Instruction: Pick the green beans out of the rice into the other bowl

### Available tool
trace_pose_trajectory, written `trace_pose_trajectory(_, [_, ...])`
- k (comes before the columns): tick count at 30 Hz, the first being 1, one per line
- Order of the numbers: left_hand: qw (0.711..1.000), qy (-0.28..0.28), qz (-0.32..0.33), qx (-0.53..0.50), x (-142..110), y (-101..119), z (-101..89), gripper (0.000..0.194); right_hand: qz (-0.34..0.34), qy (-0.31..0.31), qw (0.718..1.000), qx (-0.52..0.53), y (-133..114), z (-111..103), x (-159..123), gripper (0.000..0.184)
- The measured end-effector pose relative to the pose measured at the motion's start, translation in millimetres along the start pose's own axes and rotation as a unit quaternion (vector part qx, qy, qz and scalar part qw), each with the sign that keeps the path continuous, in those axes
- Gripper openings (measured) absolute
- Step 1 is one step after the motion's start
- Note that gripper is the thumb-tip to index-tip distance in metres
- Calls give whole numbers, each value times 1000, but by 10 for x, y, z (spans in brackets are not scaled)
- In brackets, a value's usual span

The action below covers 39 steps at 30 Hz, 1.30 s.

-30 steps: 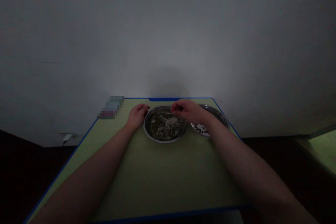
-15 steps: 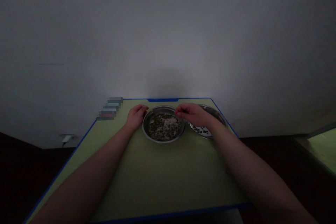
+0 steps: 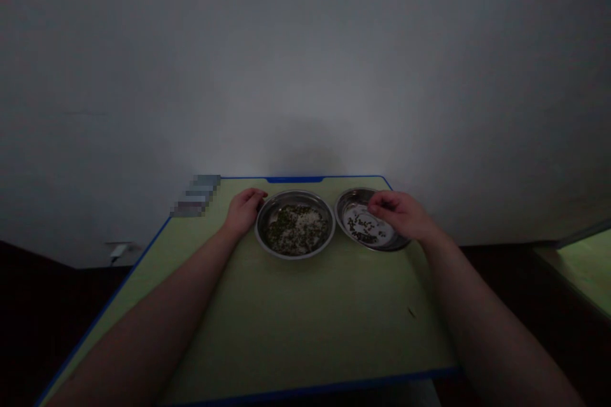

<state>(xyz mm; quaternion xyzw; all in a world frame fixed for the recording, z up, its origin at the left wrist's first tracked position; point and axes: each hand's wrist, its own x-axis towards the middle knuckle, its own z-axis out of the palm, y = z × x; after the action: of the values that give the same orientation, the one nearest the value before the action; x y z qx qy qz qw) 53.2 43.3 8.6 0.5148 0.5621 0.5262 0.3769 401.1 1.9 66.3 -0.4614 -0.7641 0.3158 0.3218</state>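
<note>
A round metal bowl [image 3: 294, 257] holds a mix of pale grains and small green and dark bits. My left hand [image 3: 244, 210] rests on the table against or close beside its left rim, with loosely bent fingers and a gap by the thumb. To the right stands a second metal bowl [image 3: 344, 199], with a scatter of small dark beans or seeds [image 3: 365, 229] on its bottom. My right hand [image 3: 398, 211] hangs over the right side of that bowl, thumb and fingers pinched together. Whatever lies between those fingertips is too small to make out.
Both bowls stand on a yellow-green table [image 3: 296, 318] with a blue edge, pushed up to a grey wall [image 3: 305, 76]. A blurred-out flat item [image 3: 196, 196] lies at the back left corner. One small dark bit [image 3: 411, 312] lies front right. A plug [image 3: 119, 250] sits low on the wall.
My right hand has moved right, from the right rim of the grain bowl to above the second bowl, uncovering more of its dark pieces. My left hand stays beside the grain bowl.
</note>
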Motion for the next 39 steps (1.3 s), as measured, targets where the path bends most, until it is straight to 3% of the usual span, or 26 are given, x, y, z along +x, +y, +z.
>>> trace_pose_trajectory(9, [1000, -7, 18, 14, 34, -57, -48, 22, -4, -75, 979, -189, 166, -2, 34, 27])
trace_pose_trajectory(15, [1000, -1, 14, 22, 3, -2, -30, 25, 34, -92, 968, -233, 208, 49, 47, 25])
trace_pose_trajectory(19, [1000, 0, 8, 29, -16, 30, -26, 26, 105, -70, 978, -166, 186, 51, 70, 22])
trace_pose_trajectory(24, [1000, 2, 11, 28, 7, 1, -29, 23, 207, -15, 978, 29, 97, 1, 67, 16])
trace_pose_trajectory(33, [1000, -4, 12, 17, 36, -61, -39, 23, 232, 2, 928, 293, -4, -23, 55, 14])
trace_pose_trajectory(36, [1000, -5, 9, 7, 41, -67, -43, 22, 227, -13, 922, 314, -42, -37, 51, 16])
trace_pose_trajectory(39, [1000, -5, 15, 18, 45, -74, -53, 23, 231, -4, 936, 264, -50, -33, 56, 18])
